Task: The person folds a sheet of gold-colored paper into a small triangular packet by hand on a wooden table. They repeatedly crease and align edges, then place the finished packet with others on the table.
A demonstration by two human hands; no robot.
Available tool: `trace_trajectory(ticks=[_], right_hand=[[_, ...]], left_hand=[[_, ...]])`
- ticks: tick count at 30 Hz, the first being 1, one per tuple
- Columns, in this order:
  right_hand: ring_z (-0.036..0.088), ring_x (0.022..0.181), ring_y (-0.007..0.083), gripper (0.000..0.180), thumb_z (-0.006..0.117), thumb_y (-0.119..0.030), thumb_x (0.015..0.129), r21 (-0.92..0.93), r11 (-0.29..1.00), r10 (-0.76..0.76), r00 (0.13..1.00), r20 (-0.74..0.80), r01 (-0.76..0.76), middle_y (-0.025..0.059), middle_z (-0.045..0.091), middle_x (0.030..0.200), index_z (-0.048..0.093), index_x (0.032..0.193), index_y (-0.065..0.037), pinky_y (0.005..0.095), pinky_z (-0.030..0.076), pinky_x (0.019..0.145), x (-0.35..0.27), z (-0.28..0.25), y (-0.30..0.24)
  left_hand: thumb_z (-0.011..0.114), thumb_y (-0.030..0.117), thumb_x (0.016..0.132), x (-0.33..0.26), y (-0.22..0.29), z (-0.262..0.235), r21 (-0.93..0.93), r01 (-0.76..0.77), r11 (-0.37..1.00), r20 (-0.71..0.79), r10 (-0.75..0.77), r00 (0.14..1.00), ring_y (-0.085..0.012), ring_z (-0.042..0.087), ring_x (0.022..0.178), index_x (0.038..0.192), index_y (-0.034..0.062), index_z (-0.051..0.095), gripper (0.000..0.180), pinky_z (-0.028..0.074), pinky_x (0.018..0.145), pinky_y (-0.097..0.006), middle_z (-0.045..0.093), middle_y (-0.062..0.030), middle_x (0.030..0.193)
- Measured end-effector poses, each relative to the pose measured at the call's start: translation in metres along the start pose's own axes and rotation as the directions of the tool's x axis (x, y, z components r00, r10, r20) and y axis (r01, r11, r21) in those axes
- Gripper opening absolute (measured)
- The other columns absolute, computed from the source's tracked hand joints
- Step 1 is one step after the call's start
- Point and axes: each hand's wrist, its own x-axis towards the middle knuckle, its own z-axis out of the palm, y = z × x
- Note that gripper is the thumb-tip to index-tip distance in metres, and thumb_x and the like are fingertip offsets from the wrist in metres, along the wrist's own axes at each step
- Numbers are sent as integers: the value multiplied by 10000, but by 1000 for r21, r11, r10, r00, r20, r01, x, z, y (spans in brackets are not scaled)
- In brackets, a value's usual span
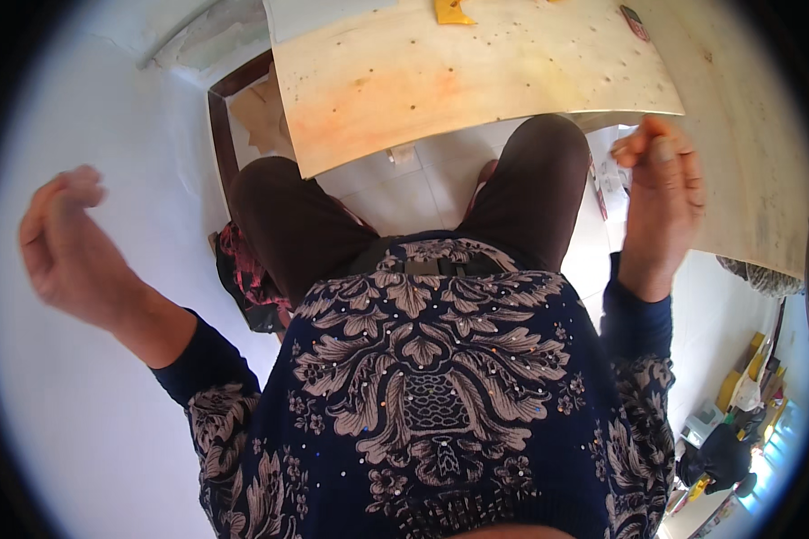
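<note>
Left hand [63, 242]: raised, fingers loosely curled, empty.
Right hand [661, 193]: raised near board [476, 76], loosely curled, empty.
Floor [404, 184]: white tile.

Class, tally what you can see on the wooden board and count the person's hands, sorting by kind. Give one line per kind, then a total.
Hands: 2, the left hand and right hand, both empty
Wooden board: 1
Yellow item at the board's far edge: 1
Small reddish item: 1
Total: 5

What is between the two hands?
In the head view, the knees in brown trousers sit between the left hand and right hand.
</note>
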Motion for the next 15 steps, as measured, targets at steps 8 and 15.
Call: trace_trajectory(ticks=[8, 15], right_hand=[[647, 746, 166, 248, 528, -187, 1001, -66, 959, -248, 929, 275, 276, 100, 677, 857, 641, 1128, -5, 294, 532, 770, 25, 1, -18], [633, 814, 145, 205, 518, -63, 974, -226, 974, 81, 968, 239, -25, 78, 655, 922, 639, 1123, 10, 273, 517, 781, 14, -7, -8]], left_hand=[[518, -16, 910, -10, -2, 13, -83, -69, 994, 359, 95, 929, -193, 601, 735, 901, -24, 640, 122, 493, 710, -299, 647, -141, 811], [625, 39, 867, -105, -29, 4, 375, 598, 709, 816, -558, 150, -103, 609, 688, 880, -6, 671, 66, 489, 613, -257, 644, -34, 791]])
